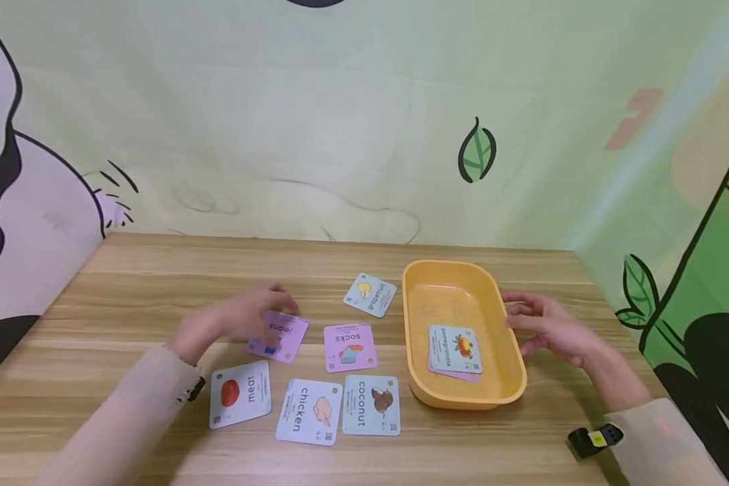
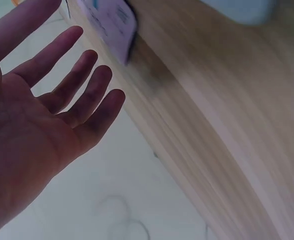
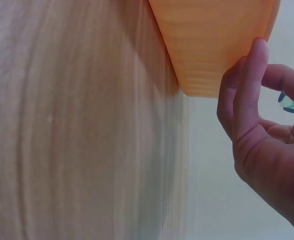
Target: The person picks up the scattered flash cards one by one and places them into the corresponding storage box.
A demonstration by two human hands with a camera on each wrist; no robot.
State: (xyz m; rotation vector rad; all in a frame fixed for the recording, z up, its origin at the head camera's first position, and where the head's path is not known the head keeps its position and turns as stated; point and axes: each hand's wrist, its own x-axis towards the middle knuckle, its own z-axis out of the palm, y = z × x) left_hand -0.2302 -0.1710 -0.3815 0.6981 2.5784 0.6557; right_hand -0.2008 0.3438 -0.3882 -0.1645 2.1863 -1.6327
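My left hand (image 1: 237, 316) hovers over a purple "jeans" card (image 1: 293, 336), covering part of it. In the left wrist view its fingers (image 2: 89, 97) are spread and loosely bent, with nothing between them. A purple "socks" card (image 1: 349, 347) lies just to the right. On the right, my right hand (image 1: 549, 331) has its fingertips at the side of a yellow plastic tray (image 1: 446, 290); the right wrist view shows a finger (image 3: 252, 82) against the tray's outer wall. Inside the tray, a blue "pomegranate" card (image 1: 452, 349) partly hides a purple card (image 1: 470, 376).
Along the front lie a "meat" card (image 1: 241, 395), a "chicken" card (image 1: 308, 412) and a "coconut" card (image 1: 370, 405). A "grapefruit" card (image 1: 370, 295) lies left of the tray's far end. The wooden table (image 1: 158, 283) meets a printed wall cloth (image 1: 340, 135) behind.
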